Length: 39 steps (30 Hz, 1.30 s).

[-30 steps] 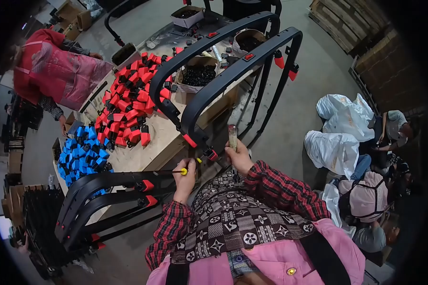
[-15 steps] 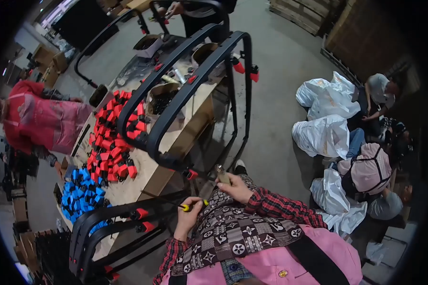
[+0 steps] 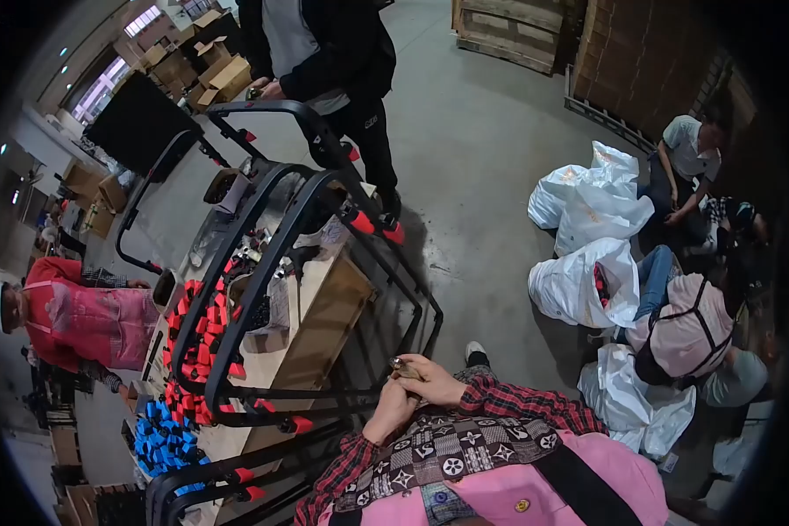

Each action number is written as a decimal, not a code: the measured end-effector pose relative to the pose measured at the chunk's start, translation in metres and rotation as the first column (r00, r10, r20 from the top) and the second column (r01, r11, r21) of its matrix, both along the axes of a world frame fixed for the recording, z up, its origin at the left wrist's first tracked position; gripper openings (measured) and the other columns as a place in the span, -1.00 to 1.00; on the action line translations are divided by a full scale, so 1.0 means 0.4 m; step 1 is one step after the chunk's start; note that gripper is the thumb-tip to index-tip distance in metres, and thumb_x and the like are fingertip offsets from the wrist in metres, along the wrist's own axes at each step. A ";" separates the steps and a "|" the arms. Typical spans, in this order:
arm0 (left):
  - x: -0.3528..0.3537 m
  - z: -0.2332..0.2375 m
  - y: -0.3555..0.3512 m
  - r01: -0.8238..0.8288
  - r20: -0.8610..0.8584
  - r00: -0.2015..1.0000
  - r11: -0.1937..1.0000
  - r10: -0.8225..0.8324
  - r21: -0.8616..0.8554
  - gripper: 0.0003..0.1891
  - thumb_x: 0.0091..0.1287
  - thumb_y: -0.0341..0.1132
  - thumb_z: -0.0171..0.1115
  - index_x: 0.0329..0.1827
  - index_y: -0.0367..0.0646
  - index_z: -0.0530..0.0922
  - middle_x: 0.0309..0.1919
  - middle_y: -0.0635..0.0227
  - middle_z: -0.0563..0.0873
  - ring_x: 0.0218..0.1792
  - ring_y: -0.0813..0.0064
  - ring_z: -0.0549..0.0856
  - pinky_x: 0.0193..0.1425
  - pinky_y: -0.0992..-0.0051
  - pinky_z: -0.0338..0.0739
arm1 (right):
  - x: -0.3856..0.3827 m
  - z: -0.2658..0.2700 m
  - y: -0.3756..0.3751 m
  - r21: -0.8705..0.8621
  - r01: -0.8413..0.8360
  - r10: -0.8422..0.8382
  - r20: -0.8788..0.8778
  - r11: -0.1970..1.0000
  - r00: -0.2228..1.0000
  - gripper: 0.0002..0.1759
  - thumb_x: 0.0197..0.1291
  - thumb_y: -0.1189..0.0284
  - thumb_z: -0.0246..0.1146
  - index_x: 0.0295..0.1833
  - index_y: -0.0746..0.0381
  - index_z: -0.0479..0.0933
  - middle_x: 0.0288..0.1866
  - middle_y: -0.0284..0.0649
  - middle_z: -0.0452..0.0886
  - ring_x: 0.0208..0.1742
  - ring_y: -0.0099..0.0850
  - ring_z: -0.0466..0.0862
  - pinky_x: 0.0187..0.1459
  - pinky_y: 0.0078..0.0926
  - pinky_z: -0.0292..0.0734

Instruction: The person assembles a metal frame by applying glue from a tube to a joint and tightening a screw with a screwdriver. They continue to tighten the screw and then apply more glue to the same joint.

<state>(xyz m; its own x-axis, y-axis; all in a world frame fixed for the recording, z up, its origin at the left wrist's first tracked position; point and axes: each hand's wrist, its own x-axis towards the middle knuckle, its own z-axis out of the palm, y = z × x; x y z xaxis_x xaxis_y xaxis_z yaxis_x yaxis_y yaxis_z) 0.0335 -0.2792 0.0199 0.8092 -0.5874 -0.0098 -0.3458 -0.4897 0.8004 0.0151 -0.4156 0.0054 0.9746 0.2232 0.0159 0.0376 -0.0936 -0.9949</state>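
My two hands meet in front of my patterned apron [image 3: 451,451]. My right hand [image 3: 436,383] is closed around a small tan piece with a shiny metal end [image 3: 401,366]. Against it, my left hand [image 3: 392,409] has its fingers curled in, and what they hold is hidden. Just left of my hands stand black tubular frames [image 3: 228,351] with red end clamps [image 3: 296,425], leaning along the table. No yellow-handled tool shows at this moment.
The wooden table [image 3: 311,337] carries piles of red clamps [image 3: 203,337] and blue clamps [image 3: 167,434]. A person in red [image 3: 92,311] works at its far side; another in black [image 3: 346,61] stands at its end. White sacks [image 3: 583,280] and seated people are at right.
My left hand has moved right and up to meet my right hand; the yellow-handled screwdriver it held is out of sight. My view has tilted up, showing more of the person in black.
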 end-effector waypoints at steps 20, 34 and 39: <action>0.148 -0.128 -0.276 0.037 -0.426 0.901 0.993 -0.083 -0.113 -0.70 0.00 -0.49 0.21 -0.15 -0.21 0.45 -0.21 0.24 0.56 -0.19 0.45 0.56 -0.16 0.48 0.46 | 0.161 0.055 -0.355 -0.284 -0.148 0.235 0.301 0.947 0.924 -0.53 -0.10 0.61 0.11 0.04 0.25 0.33 0.09 -0.09 0.38 0.09 -0.12 0.38 0.10 -0.27 0.30; 0.279 0.026 -0.316 -0.647 -0.335 0.763 0.661 0.553 -0.380 -0.86 0.22 -0.51 0.08 -0.22 -0.24 0.32 -0.09 0.15 0.51 -0.06 0.44 0.48 0.10 0.49 0.31 | 0.345 0.026 -0.365 0.299 -0.121 0.213 -0.297 0.947 0.931 -0.71 0.22 0.38 0.06 0.00 0.30 0.37 -0.23 -0.36 0.48 -0.25 -0.62 0.46 -0.20 -0.68 0.38; 0.372 0.028 -0.398 -0.596 -0.094 0.782 0.695 0.616 -0.402 -0.89 0.24 -0.50 0.05 -0.19 -0.26 0.37 -0.05 0.14 0.48 -0.04 0.40 0.49 0.11 0.47 0.32 | 0.447 0.042 -0.400 0.516 -0.135 0.333 -0.313 0.846 0.890 -0.61 0.23 0.36 0.04 0.13 0.31 0.28 -0.14 -0.33 0.46 -0.18 -0.61 0.44 -0.12 -0.64 0.38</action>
<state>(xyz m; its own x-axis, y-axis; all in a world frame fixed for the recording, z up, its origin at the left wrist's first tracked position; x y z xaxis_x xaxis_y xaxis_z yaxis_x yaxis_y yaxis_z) 0.1822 -0.4386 0.0310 0.9847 0.0865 0.1512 -0.1246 -0.2564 0.9585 0.1941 -0.5756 0.0224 0.8440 0.5064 -0.1769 -0.3879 0.3484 -0.8533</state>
